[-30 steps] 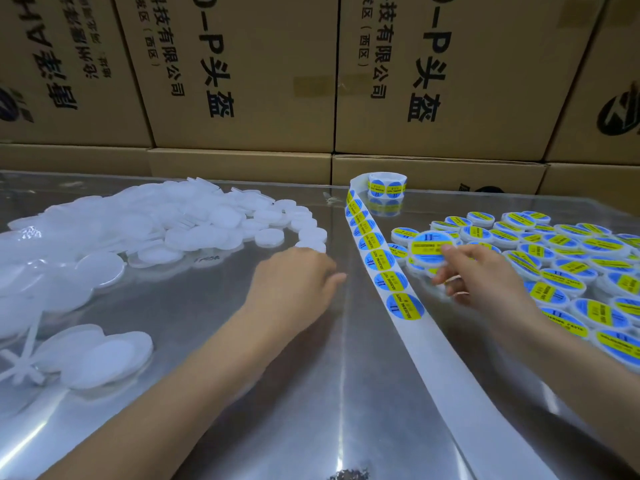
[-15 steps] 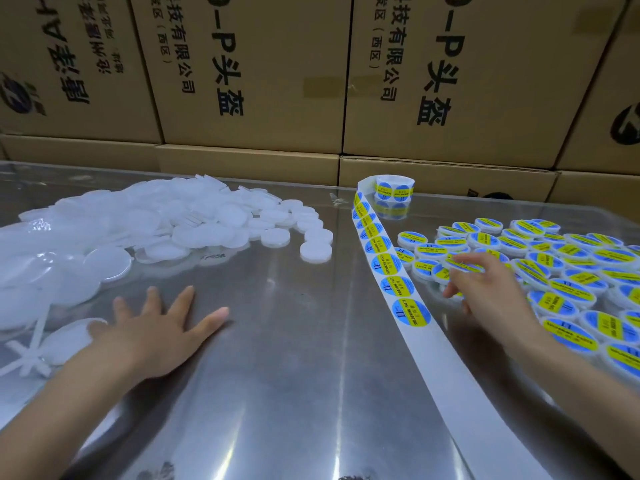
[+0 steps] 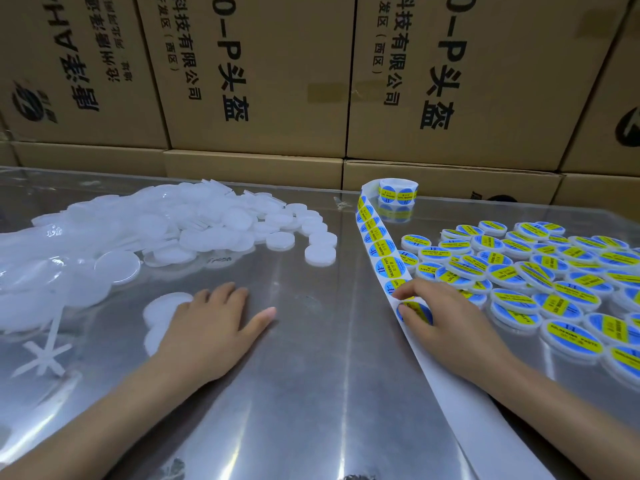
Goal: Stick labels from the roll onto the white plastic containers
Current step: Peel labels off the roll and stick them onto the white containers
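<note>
On the shiny metal bench the left hand lies flat, fingers straight and spread, its fingertips resting on a plain white container near the heap of unlabelled containers. The right hand has its fingers curled — thumb and forefinger pinch the nearest blue-and-yellow label on the strip running from the label roll. Labelled containers crowd the bench just right of the strip, before stacked cardboard boxes.
</note>
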`<move>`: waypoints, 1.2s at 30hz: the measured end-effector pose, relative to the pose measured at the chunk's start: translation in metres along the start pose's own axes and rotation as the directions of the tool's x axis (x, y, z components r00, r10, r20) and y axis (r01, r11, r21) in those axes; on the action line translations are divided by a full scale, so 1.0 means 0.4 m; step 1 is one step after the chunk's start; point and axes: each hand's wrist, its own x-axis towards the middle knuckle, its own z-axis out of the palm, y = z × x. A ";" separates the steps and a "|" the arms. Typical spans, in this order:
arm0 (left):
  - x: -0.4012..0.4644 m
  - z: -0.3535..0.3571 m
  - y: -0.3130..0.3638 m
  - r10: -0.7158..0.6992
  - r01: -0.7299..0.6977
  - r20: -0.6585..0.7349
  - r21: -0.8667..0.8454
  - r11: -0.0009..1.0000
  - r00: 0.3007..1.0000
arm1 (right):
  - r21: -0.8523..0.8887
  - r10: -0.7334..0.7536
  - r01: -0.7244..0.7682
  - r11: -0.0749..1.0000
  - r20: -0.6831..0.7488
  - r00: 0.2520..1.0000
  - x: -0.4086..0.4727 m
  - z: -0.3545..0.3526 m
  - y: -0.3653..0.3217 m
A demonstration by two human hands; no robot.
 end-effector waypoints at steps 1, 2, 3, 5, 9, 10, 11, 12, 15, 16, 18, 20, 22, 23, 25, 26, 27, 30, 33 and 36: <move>0.002 0.007 0.022 0.051 -0.051 -0.012 -0.010 0.999 0.999 | -0.015 -0.018 0.018 1.000 -0.008 1.000 0.000 0.001 0.001; 0.006 0.014 0.045 0.086 -0.086 -0.012 -0.014 0.996 0.996 | -0.027 -0.037 0.036 0.999 -0.018 0.999 -0.001 0.001 0.003; 0.013 0.021 0.067 0.107 -0.107 -0.007 -0.014 0.994 0.994 | -0.037 -0.046 0.046 0.998 -0.025 0.999 -0.001 0.001 0.005; 0.034 0.034 0.105 0.134 -0.134 -0.022 -0.023 0.991 0.991 | -0.053 -0.033 0.032 0.998 -0.018 0.999 0.001 0.000 0.011; 0.085 0.043 0.165 0.237 -0.252 -0.121 -0.130 0.959 0.964 | -0.052 0.021 -0.018 0.998 0.066 0.998 0.005 0.003 0.020; 0.096 0.044 0.181 0.271 -0.293 -0.141 -0.168 0.941 0.952 | -0.037 0.020 -0.017 0.999 0.084 0.996 0.005 0.005 0.021; 0.105 0.044 0.197 0.305 -0.334 -0.161 -0.206 0.920 0.939 | -0.015 0.016 -0.014 1.000 0.098 0.995 0.004 0.006 0.021; 0.111 0.044 0.213 0.336 -0.372 -0.181 -0.239 0.897 0.924 | 0.008 0.009 -0.010 1.000 0.109 0.994 0.003 0.007 0.020; 0.122 0.046 0.246 0.401 -0.466 -0.254 -0.298 0.833 0.880 | 0.037 -0.025 0.020 0.999 0.126 0.992 0.005 0.007 0.021; 0.122 0.046 0.252 0.416 -0.496 -0.291 -0.308 0.812 0.861 | 0.036 -0.039 0.035 0.999 0.124 0.992 0.006 0.008 0.023; 0.117 0.047 0.255 0.434 -0.562 -0.389 -0.323 0.762 0.812 | 0.032 -0.071 0.068 0.997 0.110 0.991 0.009 0.008 0.027; 0.108 0.046 0.254 0.430 -0.604 -0.467 -0.333 0.724 0.773 | 0.016 -0.113 0.112 0.994 0.073 0.991 0.008 0.010 0.029; 0.098 0.046 0.258 0.459 -0.618 -0.445 -0.336 0.711 0.769 | 0.007 -0.155 0.155 0.988 0.060 0.986 0.008 0.013 0.033; 0.094 0.048 0.262 0.490 -0.615 -0.390 -0.331 0.716 0.779 | 0.000 -0.166 0.167 0.986 0.073 0.983 0.008 0.014 0.036; 0.093 0.052 0.269 0.528 -0.589 -0.265 -0.305 0.748 0.807 | -0.011 -0.155 0.158 0.987 0.132 0.979 0.011 0.015 0.042; 0.096 0.053 0.269 0.532 -0.576 -0.223 -0.292 0.763 0.817 | -0.004 -0.141 0.143 0.990 0.155 0.978 0.012 0.016 0.044; 0.100 0.054 0.268 0.536 -0.571 -0.197 -0.284 0.770 0.821 | 0.016 -0.128 0.127 0.992 0.162 0.978 0.013 0.015 0.045; 0.105 0.054 0.267 0.539 -0.564 -0.169 -0.299 0.770 0.825 | 0.110 -0.107 0.093 0.990 0.126 0.986 0.015 0.014 0.043; 0.107 0.055 0.268 0.501 -0.529 -0.176 -0.371 0.763 0.847 | 0.125 -0.088 0.076 0.989 0.091 0.992 0.015 0.015 0.040; 0.108 0.052 0.267 0.481 -0.508 -0.172 -0.385 0.770 0.860 | 0.113 -0.109 0.105 0.988 0.026 0.994 0.013 0.014 0.037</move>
